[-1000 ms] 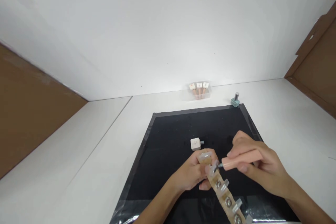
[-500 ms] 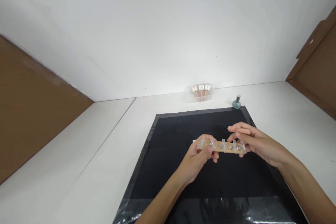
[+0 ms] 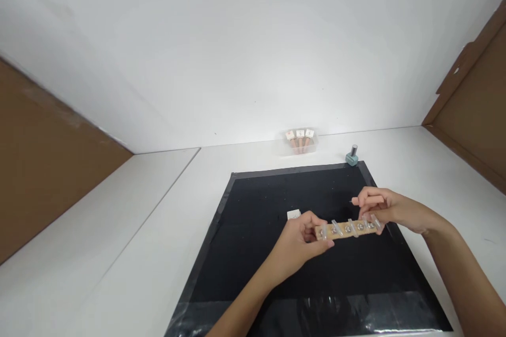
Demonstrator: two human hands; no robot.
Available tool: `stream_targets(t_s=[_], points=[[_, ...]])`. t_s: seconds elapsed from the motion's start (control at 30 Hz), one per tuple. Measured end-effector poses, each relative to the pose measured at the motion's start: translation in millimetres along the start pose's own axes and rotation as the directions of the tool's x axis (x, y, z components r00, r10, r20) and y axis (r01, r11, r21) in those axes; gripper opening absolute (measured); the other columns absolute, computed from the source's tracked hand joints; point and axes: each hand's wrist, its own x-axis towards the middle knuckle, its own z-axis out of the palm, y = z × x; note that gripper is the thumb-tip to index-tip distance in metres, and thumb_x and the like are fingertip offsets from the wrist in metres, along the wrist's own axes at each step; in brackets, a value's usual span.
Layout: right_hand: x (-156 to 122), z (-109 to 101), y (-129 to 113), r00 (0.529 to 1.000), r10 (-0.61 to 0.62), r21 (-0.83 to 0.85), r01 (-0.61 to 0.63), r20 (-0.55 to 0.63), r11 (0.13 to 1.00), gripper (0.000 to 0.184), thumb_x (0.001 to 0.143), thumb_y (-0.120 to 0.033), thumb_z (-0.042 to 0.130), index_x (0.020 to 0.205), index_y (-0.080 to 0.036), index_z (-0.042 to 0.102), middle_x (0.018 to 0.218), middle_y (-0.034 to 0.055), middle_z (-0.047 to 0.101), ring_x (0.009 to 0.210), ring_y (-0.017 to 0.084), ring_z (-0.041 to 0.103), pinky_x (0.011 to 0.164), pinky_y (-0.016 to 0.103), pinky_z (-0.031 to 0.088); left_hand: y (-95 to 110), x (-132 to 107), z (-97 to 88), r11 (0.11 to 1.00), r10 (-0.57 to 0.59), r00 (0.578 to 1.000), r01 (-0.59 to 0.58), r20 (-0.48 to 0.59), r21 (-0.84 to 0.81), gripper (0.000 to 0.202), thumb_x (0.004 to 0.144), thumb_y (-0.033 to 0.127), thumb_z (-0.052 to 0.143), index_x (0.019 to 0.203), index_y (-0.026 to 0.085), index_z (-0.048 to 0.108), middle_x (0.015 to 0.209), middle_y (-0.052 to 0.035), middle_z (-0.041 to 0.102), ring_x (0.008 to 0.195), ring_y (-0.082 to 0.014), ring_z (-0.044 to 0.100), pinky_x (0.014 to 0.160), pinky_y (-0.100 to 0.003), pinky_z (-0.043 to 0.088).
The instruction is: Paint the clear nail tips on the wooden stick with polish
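Note:
My left hand (image 3: 302,237) pinches the left end of a light wooden strip (image 3: 340,229) between thumb and fingers. Along the strip sits a row of silvery round knobs with several clear plastic nail-tip-like pieces set crosswise at slants. My right hand (image 3: 385,205) is closed around a peach-coloured pen-like stick (image 3: 373,200) whose thin dark tip points left. Its lower fingers are at the strip's right end; whether they grip it I cannot tell. A small white square tag (image 3: 293,214) lies on the black mat (image 3: 269,263) just behind my left hand.
At the back, a clear plastic box (image 3: 290,151) holds three peach sticks with white square tags. A teal bottle-like item with a silver stem (image 3: 351,159) stands at the mat's far right corner. Brown cardboard panels (image 3: 47,163) flank the white table.
The strip and both hands have shifted right and slightly down in view. My left hand now holds nearer the strip's end, its clear pieces sit at different slants, and the white tag shows more.

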Motion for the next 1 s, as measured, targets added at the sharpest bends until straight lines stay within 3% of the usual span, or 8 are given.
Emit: stream_targets(t_s=[0.2, 0.4, 0.6, 0.67, 0.73, 0.83, 0.9, 1.0], points=[[0, -3, 2, 0.996, -0.052, -0.112, 0.043, -0.078, 0.993, 0.016, 0.084, -0.035, 0.061, 0.082, -0.019, 0.055, 0.079, 0.0022, 0.067, 0.07, 0.015, 0.063, 0.064, 0.03, 0.048, -21, 3, 7.3, 0.994, -0.074, 0.993, 0.067, 0.088, 0.088, 0.032, 0.058, 0.027, 0.078, 0.073, 0.016, 0.052, 0.07, 0.0033, 0.061, 0.062, -0.0098, 0.053, 0.066, -0.025, 0.041], [4, 0, 3, 0.988, -0.122, -0.168, 0.106, -0.09, 0.98, 0.015, 0.087, -0.035, 0.056, 0.085, -0.02, 0.056, 0.075, 0.0015, 0.067, 0.07, 0.016, 0.062, 0.065, 0.03, 0.047, -26, 9, -6.2, 0.892, -0.103, 0.991, 0.056, 0.081, 0.449, 0.024, 0.061, 0.024, 0.075, 0.075, 0.016, 0.057, 0.056, 0.0084, 0.051, 0.054, -0.0101, 0.049, 0.055, -0.023, 0.036], [6, 2, 4, 0.979, -0.176, -0.197, 0.153, -0.102, 0.968, 0.022, 0.087, -0.04, 0.057, 0.088, -0.019, 0.062, 0.071, 0.0023, 0.068, 0.068, 0.017, 0.063, 0.064, 0.032, 0.049, -9, 4, -24.5, 0.836, -0.279, 0.955, 0.19, 0.1, 0.515, 0.037, 0.057, 0.018, 0.073, 0.091, 0.016, 0.057, 0.062, 0.0056, 0.061, 0.058, -0.0132, 0.056, 0.054, -0.023, 0.039], [9, 5, 5, 0.97, -0.207, -0.204, 0.178, -0.126, 0.963, 0.03, 0.087, -0.046, 0.055, 0.092, -0.018, 0.065, 0.072, 0.0035, 0.069, 0.063, 0.016, 0.063, 0.061, 0.032, 0.049, 3, -1, -31.1, 0.803, -0.32, 0.943, 0.222, 0.086, 0.553, 0.029, 0.059, 0.018, 0.07, 0.085, 0.016, 0.057, 0.059, 0.005, 0.061, 0.054, -0.0129, 0.054, 0.053, -0.023, 0.04], [13, 10, 6, 0.955, -0.249, -0.215, 0.212, -0.162, 0.953, 0.038, 0.087, -0.052, 0.053, 0.089, -0.018, 0.068, 0.083, 0.0071, 0.071, 0.065, 0.016, 0.063, 0.061, 0.033, 0.049, 12, -3, -36.7, 0.774, -0.311, 0.948, 0.206, 0.075, 0.599, 0.021, 0.063, 0.021, 0.068, 0.08, 0.015, 0.058, 0.056, 0.0057, 0.058, 0.051, -0.0123, 0.052, 0.053, -0.024, 0.04], [19, 21, 8, 0.925, -0.321, -0.241, 0.27, -0.204, 0.932, 0.043, 0.086, -0.056, 0.053, 0.076, -0.018, 0.07, 0.098, 0.0097, 0.07, 0.081, 0.019, 0.065, 0.07, 0.034, 0.05, 14, -2, -40.8, 0.75, -0.238, 0.969, 0.137, 0.071, 0.647, 0.026, 0.064, 0.026, 0.071, 0.087, 0.016, 0.062, 0.058, 0.0067, 0.055, 0.053, -0.0117, 0.05, 0.054, -0.023, 0.038], [23, 30, 9, 0.915, -0.35, -0.264, 0.294, -0.201, 0.919, 0.041, 0.086, -0.054, 0.054, 0.072, -0.019, 0.07, 0.093, 0.008, 0.07, 0.083, 0.02, 0.065, 0.071, 0.034, 0.05, 8, 1, -40.5, 0.748, -0.2, 0.976, 0.094, 0.089, 0.657, 0.033, 0.063, 0.028, 0.073, 0.093, 0.017, 0.063, 0.06, 0.0071, 0.055, 0.057, -0.012, 0.051, 0.055, -0.023, 0.036], [28, 43, 9, 0.917, -0.37, -0.31, 0.312, -0.151, 0.898, 0.038, 0.088, -0.048, 0.056, 0.067, -0.019, 0.07, 0.083, 0.0053, 0.068, 0.068, 0.015, 0.062, 0.058, 0.029, 0.046, -5, 7, -37.7, 0.75, -0.204, 0.972, 0.079, 0.117, 0.657, 0.037, 0.063, 0.029, 0.074, 0.097, 0.017, 0.063, 0.061, 0.0072, 0.055, 0.058, -0.0123, 0.051, 0.055, -0.023, 0.035]])
